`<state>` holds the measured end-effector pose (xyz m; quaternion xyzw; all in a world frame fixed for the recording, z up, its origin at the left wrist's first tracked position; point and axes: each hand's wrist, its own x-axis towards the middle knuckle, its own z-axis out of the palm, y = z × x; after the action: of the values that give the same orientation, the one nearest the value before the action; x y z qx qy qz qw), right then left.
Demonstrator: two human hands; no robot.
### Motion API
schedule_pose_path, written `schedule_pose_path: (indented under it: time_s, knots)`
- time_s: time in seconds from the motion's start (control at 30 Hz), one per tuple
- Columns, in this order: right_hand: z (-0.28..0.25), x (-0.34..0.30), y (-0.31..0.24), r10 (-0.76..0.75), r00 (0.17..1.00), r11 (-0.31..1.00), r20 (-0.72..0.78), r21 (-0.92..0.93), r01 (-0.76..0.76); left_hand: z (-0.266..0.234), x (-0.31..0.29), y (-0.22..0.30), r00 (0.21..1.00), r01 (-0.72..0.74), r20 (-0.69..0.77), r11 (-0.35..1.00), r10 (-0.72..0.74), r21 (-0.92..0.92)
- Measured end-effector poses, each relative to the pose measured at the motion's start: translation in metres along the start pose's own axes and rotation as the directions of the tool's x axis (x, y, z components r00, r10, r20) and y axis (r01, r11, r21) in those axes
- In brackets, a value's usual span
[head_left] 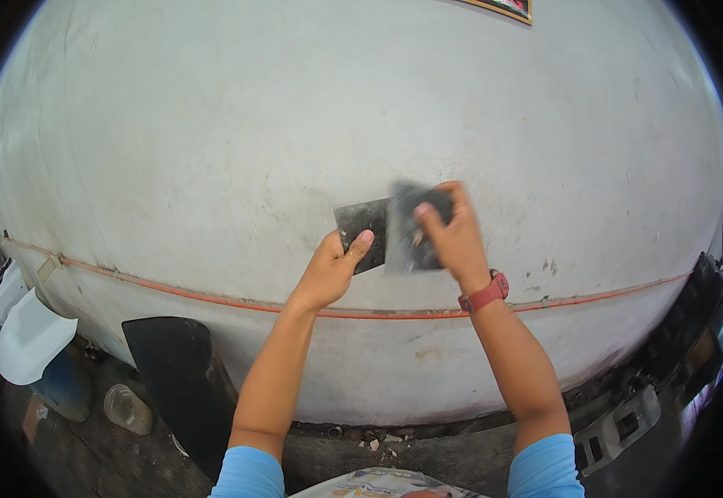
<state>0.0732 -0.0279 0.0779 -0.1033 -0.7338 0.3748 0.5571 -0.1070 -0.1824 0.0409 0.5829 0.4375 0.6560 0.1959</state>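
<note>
Both my hands are raised in front of a pale wall, each gripping a thin, flat, dark plate that looks like a putty spreader. My left hand is closed on the left dark plate, its thumb lying across the face. My right hand, with a red watch on its wrist, pinches the right dark plate, thumb in front. That plate is greyer along its left side and smeared by motion. The plates' edges meet or overlap; whether they touch I cannot tell.
An orange pipe runs along the stained wall. At lower left stand a black panel, a clear tub, a white curved panel and a blue drum. A grey slotted part lies at lower right.
</note>
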Motion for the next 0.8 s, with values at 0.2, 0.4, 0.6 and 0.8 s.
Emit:
schedule_pose_path:
  time_s: [0.2, 0.4, 0.6, 0.8]
  knots:
    - [0.021, -0.012, -0.008, -0.002, 1.000, 1.000, -0.003, -0.023, 0.002, 0.014, -0.001, 0.002, 0.994, 0.021, -0.106, 0.984, -0.002, 0.177]
    - [0.015, -0.021, -0.058, -0.044, 0.934, 0.975, 0.356, -0.190, 0.118, -0.003, -0.013, 0.002, 0.977, 0.119, 0.177, 0.993, -0.115, -0.008]
    - [0.006, -0.004, -0.037, -0.003, 0.996, 0.998, 0.087, -0.056, 0.007, 0.004, -0.019, 0.015, 0.999, 0.013, 0.032, 0.997, -0.016, 0.071]
    - [0.009, 0.006, -0.020, -0.013, 0.993, 0.988, -0.121, 0.148, 0.031, 0.012, -0.022, 0.008, 0.989, -0.100, -0.105, 0.993, 0.107, 0.065]
